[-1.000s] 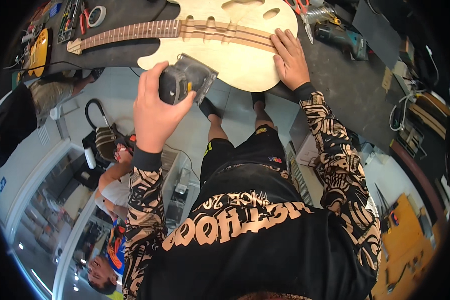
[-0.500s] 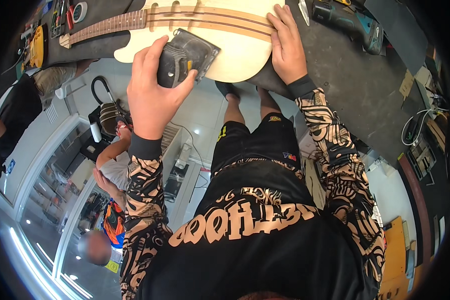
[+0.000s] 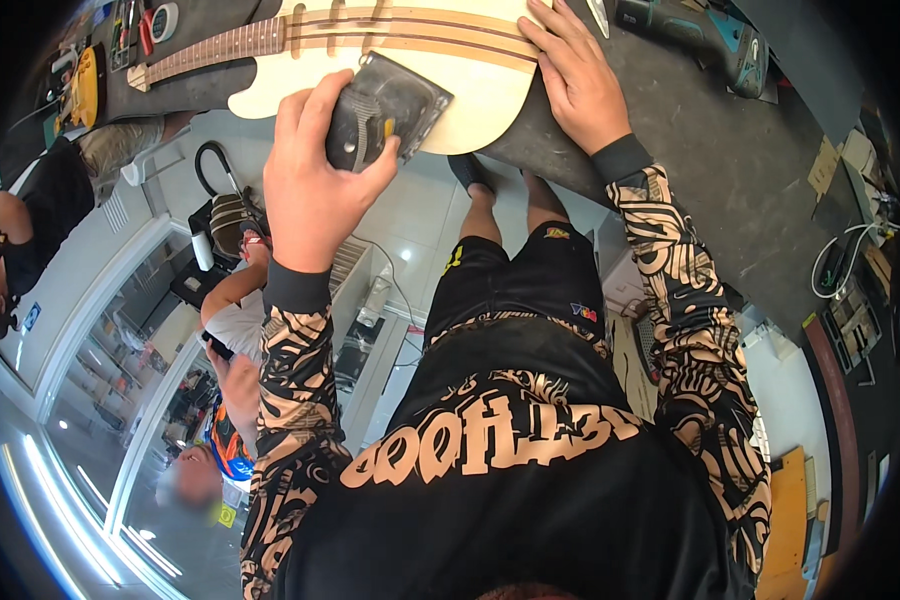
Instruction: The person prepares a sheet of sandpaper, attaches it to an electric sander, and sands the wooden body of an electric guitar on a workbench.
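My left hand (image 3: 315,185) is wrapped round a dark power sander (image 3: 410,105) with a yellow switch, which sits over the lower, near part of a pale, unfinished wooden guitar body (image 3: 475,125). The guitar's fretted neck (image 3: 230,45) reaches left across the dark bench to a small bare headstock. Striped strips of wood run along the middle of the body. My right hand (image 3: 580,90) rests at the body's right end, fingers stretched over its edge and slightly apart. Whatever lies under the sander is hidden.
The dark bench (image 3: 690,150) carries a teal cordless tool (image 3: 730,50) at right, and hand tools (image 3: 145,35) and a yellow guitar (image 3: 85,90) at left. Loose cable (image 3: 840,260) lies far right. Two other people (image 3: 40,230) (image 3: 230,390) are off to the left.
The guitar, sander and both hands sit higher in the picture. The sander has shifted slightly right along the body. One person at lower left now holds a dark object.
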`<state>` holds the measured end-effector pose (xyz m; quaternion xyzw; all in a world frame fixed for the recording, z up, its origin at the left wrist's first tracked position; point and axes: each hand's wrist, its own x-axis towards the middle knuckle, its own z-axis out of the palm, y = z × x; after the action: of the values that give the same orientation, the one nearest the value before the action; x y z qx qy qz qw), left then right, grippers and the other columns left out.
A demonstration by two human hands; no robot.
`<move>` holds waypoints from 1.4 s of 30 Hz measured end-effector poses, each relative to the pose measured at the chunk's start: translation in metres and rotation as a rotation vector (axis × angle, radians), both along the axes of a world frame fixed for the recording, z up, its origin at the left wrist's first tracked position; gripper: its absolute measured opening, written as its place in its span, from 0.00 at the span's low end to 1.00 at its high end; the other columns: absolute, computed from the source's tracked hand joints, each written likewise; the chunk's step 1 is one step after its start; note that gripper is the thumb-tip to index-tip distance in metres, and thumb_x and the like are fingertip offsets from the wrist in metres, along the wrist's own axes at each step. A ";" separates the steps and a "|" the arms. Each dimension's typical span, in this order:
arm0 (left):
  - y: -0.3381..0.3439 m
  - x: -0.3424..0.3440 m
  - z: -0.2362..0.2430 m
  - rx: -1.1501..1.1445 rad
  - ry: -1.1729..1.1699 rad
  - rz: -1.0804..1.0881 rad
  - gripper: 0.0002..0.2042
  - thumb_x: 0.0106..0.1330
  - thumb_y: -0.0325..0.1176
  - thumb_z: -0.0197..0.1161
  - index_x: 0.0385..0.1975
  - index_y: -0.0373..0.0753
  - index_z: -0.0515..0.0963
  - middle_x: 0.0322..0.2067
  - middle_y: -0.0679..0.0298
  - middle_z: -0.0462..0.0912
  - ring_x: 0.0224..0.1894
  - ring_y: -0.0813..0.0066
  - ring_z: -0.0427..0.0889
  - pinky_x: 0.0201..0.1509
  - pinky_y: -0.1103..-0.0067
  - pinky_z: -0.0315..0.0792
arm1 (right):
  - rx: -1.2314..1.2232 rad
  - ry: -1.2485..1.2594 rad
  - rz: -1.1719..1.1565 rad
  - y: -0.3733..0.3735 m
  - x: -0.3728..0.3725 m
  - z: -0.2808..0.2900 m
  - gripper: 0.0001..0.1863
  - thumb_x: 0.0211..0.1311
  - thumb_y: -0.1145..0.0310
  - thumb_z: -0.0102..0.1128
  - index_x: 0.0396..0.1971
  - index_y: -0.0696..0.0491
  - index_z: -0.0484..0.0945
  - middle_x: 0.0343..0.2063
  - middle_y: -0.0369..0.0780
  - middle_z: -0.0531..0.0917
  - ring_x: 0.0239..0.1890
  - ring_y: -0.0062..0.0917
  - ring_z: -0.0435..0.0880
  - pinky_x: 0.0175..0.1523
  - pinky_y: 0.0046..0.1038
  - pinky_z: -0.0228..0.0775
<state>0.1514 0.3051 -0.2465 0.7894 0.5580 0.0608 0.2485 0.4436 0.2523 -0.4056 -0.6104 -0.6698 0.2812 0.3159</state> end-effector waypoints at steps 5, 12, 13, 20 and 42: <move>-0.011 -0.024 0.000 -0.003 -0.004 -0.015 0.35 0.58 0.31 0.83 0.69 0.44 0.80 0.56 0.54 0.84 0.53 0.55 0.89 0.57 0.66 0.85 | -0.015 -0.004 -0.005 -0.001 -0.004 0.000 0.23 0.78 0.77 0.58 0.70 0.57 0.81 0.77 0.48 0.77 0.82 0.50 0.69 0.82 0.44 0.66; -0.024 -0.006 0.000 -0.006 0.009 -0.160 0.37 0.54 0.31 0.84 0.69 0.45 0.81 0.57 0.53 0.84 0.52 0.54 0.89 0.55 0.64 0.86 | 0.010 0.016 -0.020 -0.003 0.001 -0.007 0.22 0.80 0.75 0.57 0.69 0.57 0.81 0.77 0.48 0.76 0.83 0.48 0.67 0.83 0.44 0.65; -0.028 -0.005 0.000 0.007 0.025 -0.175 0.38 0.53 0.31 0.84 0.69 0.45 0.81 0.57 0.54 0.84 0.52 0.53 0.89 0.55 0.64 0.86 | 0.008 0.003 -0.027 -0.003 0.003 -0.008 0.22 0.80 0.74 0.57 0.69 0.56 0.81 0.77 0.48 0.76 0.83 0.48 0.68 0.83 0.44 0.65; -0.049 -0.011 -0.006 0.073 0.049 -0.261 0.38 0.52 0.32 0.85 0.68 0.46 0.82 0.57 0.55 0.84 0.51 0.54 0.89 0.53 0.64 0.86 | 0.083 0.021 -0.067 -0.004 0.008 -0.021 0.20 0.80 0.74 0.58 0.68 0.56 0.82 0.76 0.47 0.77 0.81 0.47 0.70 0.82 0.44 0.66; -0.036 0.006 -0.006 0.121 0.033 -0.295 0.40 0.48 0.28 0.86 0.68 0.48 0.83 0.56 0.53 0.84 0.51 0.52 0.89 0.52 0.63 0.86 | 0.611 -0.165 0.145 0.155 -0.011 -0.045 0.07 0.73 0.71 0.59 0.44 0.57 0.82 0.44 0.49 0.80 0.53 0.47 0.80 0.65 0.45 0.73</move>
<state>0.1578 0.2689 -0.2521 0.8773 0.4351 0.0440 0.1976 0.4321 0.4070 -0.4508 -0.4588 -0.7883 0.0384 0.4081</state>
